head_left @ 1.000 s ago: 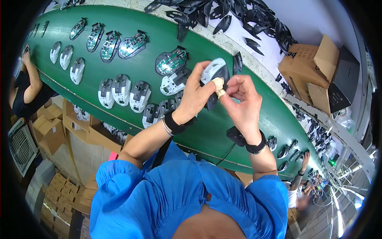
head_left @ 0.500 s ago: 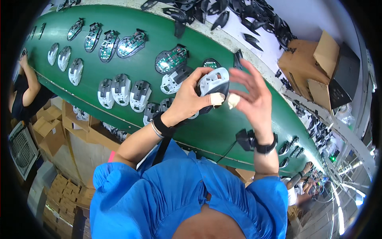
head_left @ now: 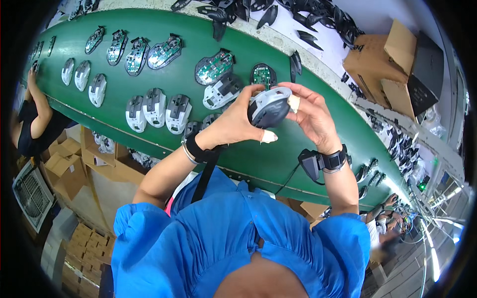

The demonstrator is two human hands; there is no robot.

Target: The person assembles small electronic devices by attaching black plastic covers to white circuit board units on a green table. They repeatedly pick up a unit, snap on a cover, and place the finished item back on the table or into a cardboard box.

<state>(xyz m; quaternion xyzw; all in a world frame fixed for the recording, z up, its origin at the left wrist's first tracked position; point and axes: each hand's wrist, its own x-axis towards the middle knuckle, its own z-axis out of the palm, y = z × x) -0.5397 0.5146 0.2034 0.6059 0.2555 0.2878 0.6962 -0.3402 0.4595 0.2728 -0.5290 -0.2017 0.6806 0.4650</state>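
Green conveyor belt (head_left: 164, 82) lies under left hand (head_left: 233, 124) and right hand (head_left: 310, 116), both gripping a mouse shell (head_left: 270, 106).

The mouse (head_left: 270, 106) held between the left hand (head_left: 237, 124) and right hand (head_left: 312, 115) looks like smooth moulded plastic, its grey top matt and its dark body faintly glossy. The belt (head_left: 164, 79) is matt green, rubbery-looking. The shells (head_left: 155, 107) on it are satin white-and-grey plastic; the boards (head_left: 164, 51) show shiny green laminate with metallic glints. The boxes (head_left: 385, 64) are rough brown cardboard. The blouse (head_left: 233, 248) is soft, creased blue cloth. The wristband (head_left: 334, 160) looks matt black plastic.
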